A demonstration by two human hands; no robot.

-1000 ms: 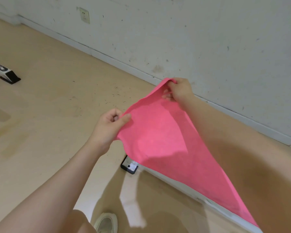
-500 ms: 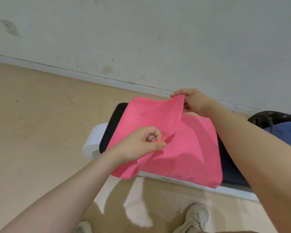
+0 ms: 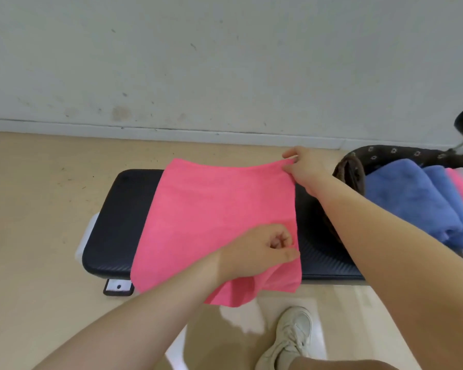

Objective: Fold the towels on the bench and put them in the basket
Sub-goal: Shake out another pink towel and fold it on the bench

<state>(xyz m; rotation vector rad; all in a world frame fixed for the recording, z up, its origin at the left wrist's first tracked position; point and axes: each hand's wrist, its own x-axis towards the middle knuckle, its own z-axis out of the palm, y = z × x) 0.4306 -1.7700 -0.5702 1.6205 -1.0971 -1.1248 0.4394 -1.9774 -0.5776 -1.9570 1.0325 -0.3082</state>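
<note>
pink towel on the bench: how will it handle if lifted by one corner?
Probably floppy: the pink towel sags over the bench edge below the left hand. Likely light: the right hand holds its far corner by a pinch.

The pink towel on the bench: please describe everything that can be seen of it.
The pink towel is one plain, bright pink piece of thin, soft-looking cloth with no pattern. It lies spread across the black padded bench, mostly flat, and its near edge hangs over the front of the bench with a loose fold. The right hand pinches its far right corner, and the left hand pinches its right edge nearer the person. It lies left of the basket with the folded towels.
</note>
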